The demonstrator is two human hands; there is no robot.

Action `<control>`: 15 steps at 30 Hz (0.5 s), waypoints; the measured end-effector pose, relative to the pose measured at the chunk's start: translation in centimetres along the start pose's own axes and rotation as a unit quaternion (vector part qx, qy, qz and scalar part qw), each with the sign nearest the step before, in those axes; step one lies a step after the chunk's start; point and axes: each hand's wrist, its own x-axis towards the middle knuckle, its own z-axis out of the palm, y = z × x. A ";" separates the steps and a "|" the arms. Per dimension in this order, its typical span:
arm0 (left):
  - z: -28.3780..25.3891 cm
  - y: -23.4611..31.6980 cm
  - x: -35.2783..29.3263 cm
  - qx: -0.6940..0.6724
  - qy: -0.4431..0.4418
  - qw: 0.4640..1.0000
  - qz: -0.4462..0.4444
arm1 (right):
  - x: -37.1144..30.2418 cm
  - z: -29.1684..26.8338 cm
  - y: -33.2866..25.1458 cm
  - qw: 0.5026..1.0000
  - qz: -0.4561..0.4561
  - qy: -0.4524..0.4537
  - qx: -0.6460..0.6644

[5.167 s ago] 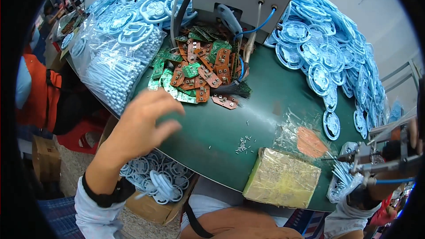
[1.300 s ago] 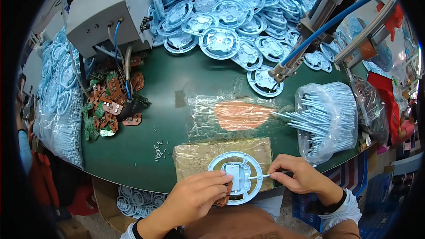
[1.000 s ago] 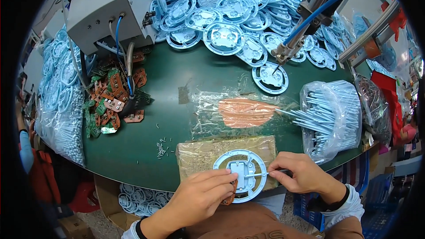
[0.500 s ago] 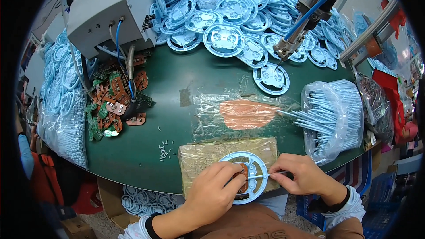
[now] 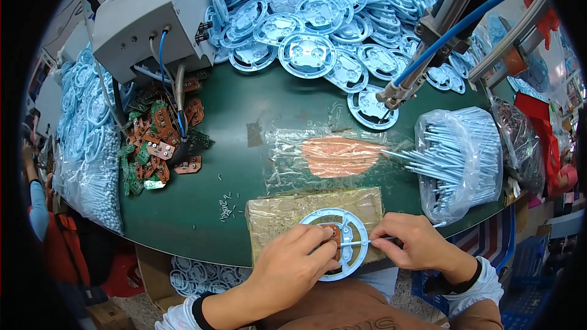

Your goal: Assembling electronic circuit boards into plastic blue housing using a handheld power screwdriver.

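Observation:
A light blue plastic ring-shaped part (image 5: 362,226), like a toy steering wheel, rests on a block wrapped in clear film (image 5: 275,211). A brown circuit board (image 5: 335,233) sits inside the ring. My left hand (image 5: 292,260) is closed over the ring's left side and the board, partly hiding both. A thin light blue stick (image 5: 351,244) lies across the ring's right side, its inner end near my left fingers. My right hand (image 5: 411,241) pinches this stick just outside the rim; its other end shows beyond my knuckles.
Blue ring parts (image 5: 307,55) are heaped at the back. A clear bag of blue sticks (image 5: 458,165) stands at right. Circuit boards (image 5: 160,137) lie beside a grey machine (image 5: 153,18); small screws (image 5: 226,209) are scattered nearby. A metal tool with a blue hose (image 5: 422,61) hangs at upper right.
The hanging metal tool's tip stands lower, over the nearest ring of the heap. A person's arm at the far left has shifted. My hands keep nearly the same hold.

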 end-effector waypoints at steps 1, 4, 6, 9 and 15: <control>0.1 -0.2 0.0 0.003 -0.004 1.000 0.005 | 0.0 0.0 0.0 1.000 -0.001 0.001 -0.002; 0.0 -0.4 -0.1 0.026 -0.012 0.999 0.029 | -0.1 0.1 -0.2 1.000 -0.004 -0.001 -0.029; 0.1 -0.4 -0.3 0.044 -0.014 0.998 0.050 | -0.2 0.1 -0.2 0.999 0.000 -0.012 -0.041; 0.5 -0.5 -0.5 0.081 -0.009 0.994 0.067 | 0.5 -1.4 -0.9 0.994 -0.062 0.011 -0.088; 0.5 -0.6 -0.6 0.058 -0.010 0.995 0.076 | 8.8 -13.3 -4.3 0.853 -0.202 0.471 0.098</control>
